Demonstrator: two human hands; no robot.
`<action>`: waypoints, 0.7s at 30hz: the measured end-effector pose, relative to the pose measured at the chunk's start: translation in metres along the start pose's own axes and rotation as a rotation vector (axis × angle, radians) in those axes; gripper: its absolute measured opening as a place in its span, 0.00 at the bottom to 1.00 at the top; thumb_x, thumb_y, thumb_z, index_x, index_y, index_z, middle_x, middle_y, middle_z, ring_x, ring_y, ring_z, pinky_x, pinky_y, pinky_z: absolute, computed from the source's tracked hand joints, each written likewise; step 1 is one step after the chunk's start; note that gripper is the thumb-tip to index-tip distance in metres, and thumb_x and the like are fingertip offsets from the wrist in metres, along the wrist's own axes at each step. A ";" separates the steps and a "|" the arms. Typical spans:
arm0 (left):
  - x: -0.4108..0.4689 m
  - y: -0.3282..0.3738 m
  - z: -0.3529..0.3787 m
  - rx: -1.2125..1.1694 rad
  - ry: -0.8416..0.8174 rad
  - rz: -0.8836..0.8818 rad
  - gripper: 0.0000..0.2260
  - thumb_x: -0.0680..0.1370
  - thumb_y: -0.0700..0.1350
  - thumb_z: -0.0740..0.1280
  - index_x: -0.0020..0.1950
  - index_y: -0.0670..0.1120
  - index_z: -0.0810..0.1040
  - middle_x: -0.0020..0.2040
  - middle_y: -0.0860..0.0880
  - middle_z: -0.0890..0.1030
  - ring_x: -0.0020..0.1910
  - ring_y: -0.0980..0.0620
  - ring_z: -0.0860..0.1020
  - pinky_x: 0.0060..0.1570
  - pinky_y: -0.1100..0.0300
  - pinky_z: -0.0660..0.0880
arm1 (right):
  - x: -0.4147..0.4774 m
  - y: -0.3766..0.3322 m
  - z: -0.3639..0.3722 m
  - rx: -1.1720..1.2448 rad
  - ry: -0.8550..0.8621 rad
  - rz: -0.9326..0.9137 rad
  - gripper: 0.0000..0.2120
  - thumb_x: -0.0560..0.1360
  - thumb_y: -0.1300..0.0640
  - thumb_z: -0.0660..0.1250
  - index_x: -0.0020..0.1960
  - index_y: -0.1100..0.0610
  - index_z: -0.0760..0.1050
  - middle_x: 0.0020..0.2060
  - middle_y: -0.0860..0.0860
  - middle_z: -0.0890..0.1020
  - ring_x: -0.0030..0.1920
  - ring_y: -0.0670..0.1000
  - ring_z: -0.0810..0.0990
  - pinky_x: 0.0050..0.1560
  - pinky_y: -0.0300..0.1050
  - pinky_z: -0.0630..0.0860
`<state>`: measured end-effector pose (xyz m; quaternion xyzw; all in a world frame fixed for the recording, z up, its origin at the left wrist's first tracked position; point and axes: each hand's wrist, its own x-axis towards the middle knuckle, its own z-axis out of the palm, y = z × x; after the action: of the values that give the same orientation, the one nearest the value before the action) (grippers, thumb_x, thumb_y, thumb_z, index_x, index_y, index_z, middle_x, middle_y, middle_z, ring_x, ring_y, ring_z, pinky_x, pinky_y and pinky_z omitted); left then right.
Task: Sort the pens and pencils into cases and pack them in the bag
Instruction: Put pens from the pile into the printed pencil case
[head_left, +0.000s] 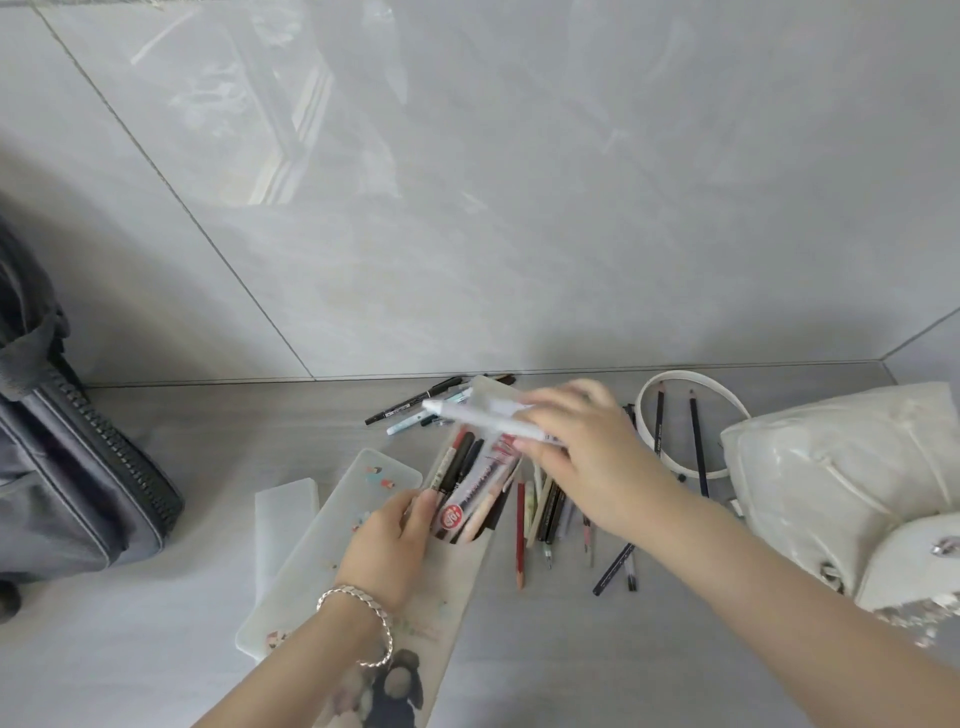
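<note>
White plastic pen (488, 423), blurred, lies crosswise in the air above the open case (463, 577), and the right hand (587, 467) pinches its right end in curled fingers. The left hand (389, 545), a silver bracelet (363, 613) on its wrist, grips the case's left rim, with the thumb beside the markers (467, 493) packed inside, some black and one with a red cap. The case lies on the grey floor (208, 519), with a frosted lid (363, 478) touching its left side and a smaller frosted piece (285, 509) just beyond that. Right of the case, loose pens and pencils (550, 509) lie scattered, among them a red pencil (520, 530). More pens, including a black one (410, 402), lie past the far end of the case. A white bag (841, 483) sits at the right; 2 dark pencils (698, 441) lie within its strap loop (649, 395). A grey zipped bag (78, 467) stands well apart at the left.
</note>
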<state>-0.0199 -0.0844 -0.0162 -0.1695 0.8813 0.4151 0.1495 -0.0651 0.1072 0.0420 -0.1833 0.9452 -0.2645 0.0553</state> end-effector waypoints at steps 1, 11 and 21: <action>0.002 -0.001 -0.001 -0.020 0.000 -0.021 0.15 0.80 0.51 0.56 0.34 0.52 0.70 0.28 0.54 0.70 0.30 0.54 0.69 0.32 0.63 0.64 | -0.001 0.003 -0.004 0.057 0.013 0.071 0.13 0.78 0.49 0.59 0.56 0.55 0.75 0.41 0.44 0.77 0.45 0.48 0.71 0.44 0.42 0.67; 0.019 -0.007 -0.001 -0.039 0.015 -0.074 0.17 0.80 0.51 0.55 0.43 0.42 0.77 0.28 0.52 0.69 0.29 0.53 0.67 0.31 0.60 0.64 | -0.013 0.029 -0.016 0.982 0.002 0.393 0.10 0.77 0.63 0.57 0.48 0.50 0.74 0.36 0.52 0.80 0.30 0.47 0.74 0.26 0.35 0.66; 0.015 0.001 0.003 0.021 -0.031 -0.004 0.17 0.80 0.52 0.55 0.35 0.46 0.69 0.27 0.52 0.65 0.27 0.53 0.65 0.30 0.59 0.62 | -0.013 0.022 -0.004 0.858 0.332 0.521 0.22 0.80 0.47 0.51 0.36 0.49 0.79 0.21 0.46 0.67 0.23 0.45 0.64 0.29 0.39 0.62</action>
<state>-0.0337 -0.0839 -0.0238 -0.1631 0.8829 0.4080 0.1658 -0.0605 0.1316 0.0337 0.1414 0.7622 -0.6305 0.0391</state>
